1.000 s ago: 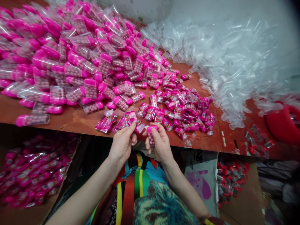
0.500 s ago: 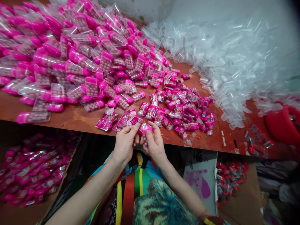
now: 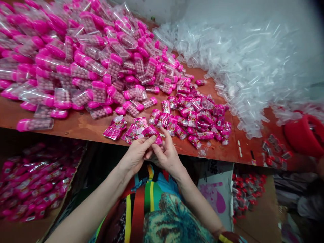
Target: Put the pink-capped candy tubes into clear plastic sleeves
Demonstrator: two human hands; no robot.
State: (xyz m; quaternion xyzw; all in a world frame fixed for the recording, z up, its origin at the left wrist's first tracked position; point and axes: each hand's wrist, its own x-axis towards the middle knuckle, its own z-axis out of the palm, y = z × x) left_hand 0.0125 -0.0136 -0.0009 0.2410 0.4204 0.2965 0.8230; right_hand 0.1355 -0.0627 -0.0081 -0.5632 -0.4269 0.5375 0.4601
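And together now at the front edge of the reddish-brown table (image 3: 83, 127), left of its middle; well apart a second ago, touching here; pinching with the left hand (image 3: 138, 148), thumb down against curled fingers, a shiny pink printed plastic wrapper (image 3: 154, 131), held just over that front edge; bringing in the right hand (image 3: 168, 153) from the other side, half closed, thumb bent inward, forefinger raised and straight beside the wrapper; showing plainly in the right hand a second ago, a clear plastic container with a pink cap and pale pink balls; now lost behind the fingers, so impossible to tell how firmly gripped or whether inside the wrapper; meaning, most likely, container and wrapper now worked as a pair!

Just beyond the left hand, along the front edge, flat pink printed sachets (image 3: 115, 128); to the right, still on the table, a heap of plump pink wrapped packs (image 3: 199, 119); filling the far left corner, a pile of pink-capped clear containers (image 3: 98, 91); towards the far right corner, a mound of empty clear plastic tubes (image 3: 240, 77); no visible shift in any of these.
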